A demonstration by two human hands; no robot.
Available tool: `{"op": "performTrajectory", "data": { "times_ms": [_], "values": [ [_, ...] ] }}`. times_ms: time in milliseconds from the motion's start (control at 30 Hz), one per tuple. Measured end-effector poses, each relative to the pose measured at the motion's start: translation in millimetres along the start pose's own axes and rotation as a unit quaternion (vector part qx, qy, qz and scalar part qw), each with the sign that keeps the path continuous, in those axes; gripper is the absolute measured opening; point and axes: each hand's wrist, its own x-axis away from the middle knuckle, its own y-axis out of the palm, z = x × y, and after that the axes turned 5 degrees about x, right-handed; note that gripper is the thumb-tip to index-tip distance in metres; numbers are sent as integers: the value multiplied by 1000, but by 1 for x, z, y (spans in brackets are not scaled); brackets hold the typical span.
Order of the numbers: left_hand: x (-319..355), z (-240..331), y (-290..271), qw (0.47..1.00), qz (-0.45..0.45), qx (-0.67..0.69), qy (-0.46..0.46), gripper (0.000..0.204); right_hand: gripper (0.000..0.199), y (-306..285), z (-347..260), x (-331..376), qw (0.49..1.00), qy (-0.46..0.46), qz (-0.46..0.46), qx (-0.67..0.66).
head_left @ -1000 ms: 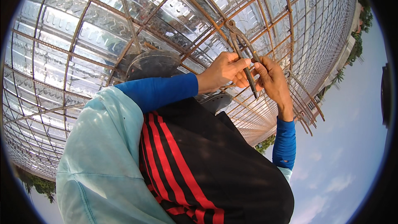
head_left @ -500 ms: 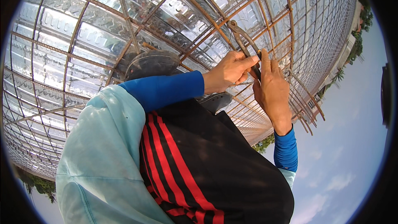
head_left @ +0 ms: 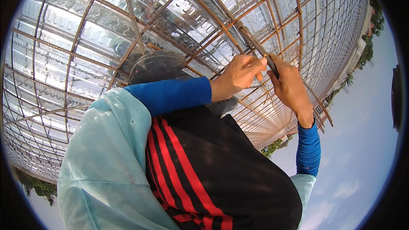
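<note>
My right hand (head_left: 292, 87) is closed around the handles of long, rusty brown pincers (head_left: 254, 44). Their head points away from me and reaches the bars near a crossing of the rusty rebar mesh (head_left: 215, 15). Just left of the handles is my left hand (head_left: 238, 76), its fingers curled and its thumb tip beside the pincers. Whatever those left fingers may pinch is hidden or too thin to name. A thin dark strand (head_left: 255, 86) shows below the left fingers, between the two hands.
Shiny, embossed metal decking (head_left: 59, 21) lies under the mesh. A dark shoe (head_left: 156, 66) of mine rests on the bars at left, the other (head_left: 223, 105) below my left wrist. Loose bar ends (head_left: 326, 113) stick out at right. Trees (head_left: 371, 38) line the far edge.
The pincers' handles have come closer together and their head has moved toward the bars. My right hand's fingers have wrapped around the handles. My left hand has barely moved.
</note>
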Motion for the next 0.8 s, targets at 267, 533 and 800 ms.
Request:
{"op": "performTrajectory", "data": {
  "times_ms": [267, 533, 800],
  "values": [
    [47, 33, -12, 973, 77, -209, 66, 55, 29, -27, 20, -17, 857, 236, -231, -395],
    [20, 47, -33, 980, 181, -16, -85, 63, 36, 16, 19, -1, 666, 269, -214, -662],
    [-28, 30, -33, 988, 77, 118, -67, 44, 37, 14, 32, -5, 682, 259, -234, -642]
  ]
}}
